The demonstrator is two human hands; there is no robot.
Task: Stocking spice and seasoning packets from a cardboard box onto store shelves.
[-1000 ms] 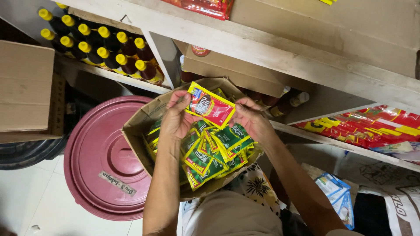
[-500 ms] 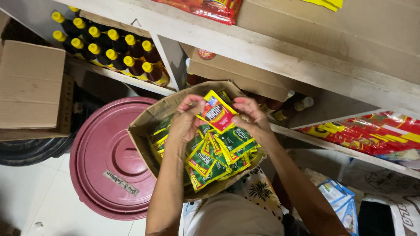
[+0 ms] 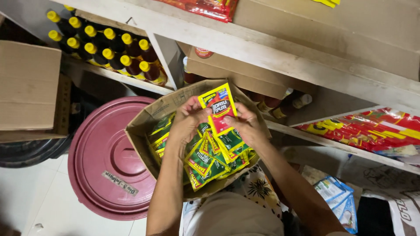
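Note:
My left hand (image 3: pixel 188 121) and my right hand (image 3: pixel 245 124) together hold up a strip of small sachets (image 3: pixel 218 110), red and yellow at the top. Below the hands the strip hangs down as green and yellow sachets (image 3: pixel 214 159) into an open brown cardboard box (image 3: pixel 144 123). More green sachets lie inside the box. The box rests on my lap, in front of a white wooden shelf (image 3: pixel 280 54).
A maroon round plastic lid (image 3: pixel 105 161) lies on the floor to the left. Dark bottles with yellow caps (image 3: pixel 109 50) fill the left shelf. A closed cardboard box (image 3: pixel 26 87) stands far left. Red and yellow packets (image 3: pixel 367 129) lie on the right shelf; blue packets (image 3: pixel 337 196) below.
The sachet strip has been lifted a little higher and turned more upright between both hands. The view has shifted slightly right.

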